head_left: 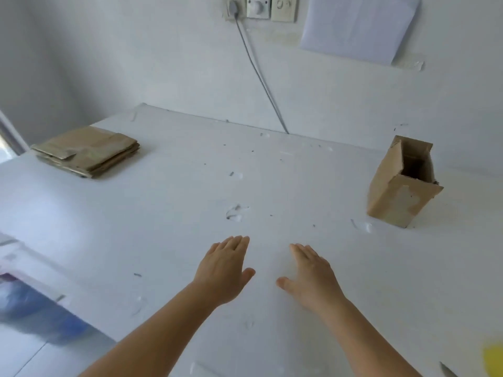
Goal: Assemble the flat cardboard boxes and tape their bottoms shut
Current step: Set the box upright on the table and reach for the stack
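A stack of flat brown cardboard boxes (87,151) lies at the far left of the white table (190,186). One assembled cardboard box (400,186) stands upright at the far right, its top open and old tape marks on its front. My left hand (226,270) and my right hand (310,276) lie flat, palms down, side by side over the table's near middle, fingers straight and holding nothing. Both hands are well apart from the stack and the standing box.
A grey cable (261,77) runs down from wall sockets (258,8) to the table's back edge. A white sheet (359,25) hangs on the wall. A yellow blurred object (494,357) and a thin grey blade-like tip (447,370) show at the bottom right. The table's left edge drops off beside the floor.
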`<action>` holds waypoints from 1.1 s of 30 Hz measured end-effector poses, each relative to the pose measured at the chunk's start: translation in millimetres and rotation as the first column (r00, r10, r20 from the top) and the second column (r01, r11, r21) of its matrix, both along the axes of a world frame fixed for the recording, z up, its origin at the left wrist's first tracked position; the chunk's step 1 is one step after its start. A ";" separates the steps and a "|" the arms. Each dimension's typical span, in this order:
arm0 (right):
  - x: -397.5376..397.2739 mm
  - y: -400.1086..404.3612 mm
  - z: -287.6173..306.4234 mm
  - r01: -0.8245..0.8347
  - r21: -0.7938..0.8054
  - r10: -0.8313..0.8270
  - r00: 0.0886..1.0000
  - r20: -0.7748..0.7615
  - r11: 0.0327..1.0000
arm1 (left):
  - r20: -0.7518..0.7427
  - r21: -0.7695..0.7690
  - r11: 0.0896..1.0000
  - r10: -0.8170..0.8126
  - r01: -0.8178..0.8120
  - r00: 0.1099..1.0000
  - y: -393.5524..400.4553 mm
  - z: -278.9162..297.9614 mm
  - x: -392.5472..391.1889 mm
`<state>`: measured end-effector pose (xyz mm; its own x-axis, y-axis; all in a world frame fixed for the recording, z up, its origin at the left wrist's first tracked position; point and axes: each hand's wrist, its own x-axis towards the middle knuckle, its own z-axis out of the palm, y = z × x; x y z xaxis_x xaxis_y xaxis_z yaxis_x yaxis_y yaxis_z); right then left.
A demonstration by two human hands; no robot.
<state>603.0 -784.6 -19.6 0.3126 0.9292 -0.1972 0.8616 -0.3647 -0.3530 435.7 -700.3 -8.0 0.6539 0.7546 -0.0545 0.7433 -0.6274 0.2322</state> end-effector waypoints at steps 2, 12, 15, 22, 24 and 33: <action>-35.2 15.2 4.5 -0.038 0.005 0.038 0.999 -0.006 0.999 | 0.003 0.001 0.999 0.040 -0.040 0.999 8.2 2.2 -38.7; -217.0 96.8 19.1 -0.185 0.063 0.185 0.983 -0.005 0.981 | 0.011 0.027 0.983 0.183 -0.183 0.983 61.3 15.5 -233.2; -260.2 117.8 22.4 -0.218 0.078 0.219 0.976 -0.006 0.973 | 0.014 0.042 0.974 0.221 -0.221 0.975 76.6 19.2 -277.7; -326.4 171.5 28.7 -0.303 0.079 0.303 0.953 0.007 0.950 | 0.030 0.055 0.957 0.282 -0.283 0.959 122.6 24.8 -343.4; -336.8 190.8 27.7 -0.314 0.078 0.314 0.949 0.009 0.946 | 0.043 0.053 0.951 0.301 -0.303 0.953 139.2 24.8 -354.1; -366.9 318.0 24.1 -0.318 0.121 0.320 0.947 0.001 0.940 | 0.033 0.103 0.938 0.329 -0.331 0.944 253.5 35.6 -389.6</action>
<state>236.2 -466.6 4.5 -0.0068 0.9965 -0.0829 0.9188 -0.0265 -0.3939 46.1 -446.8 27.6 0.3673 0.9290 0.0450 0.9098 -0.3689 0.1903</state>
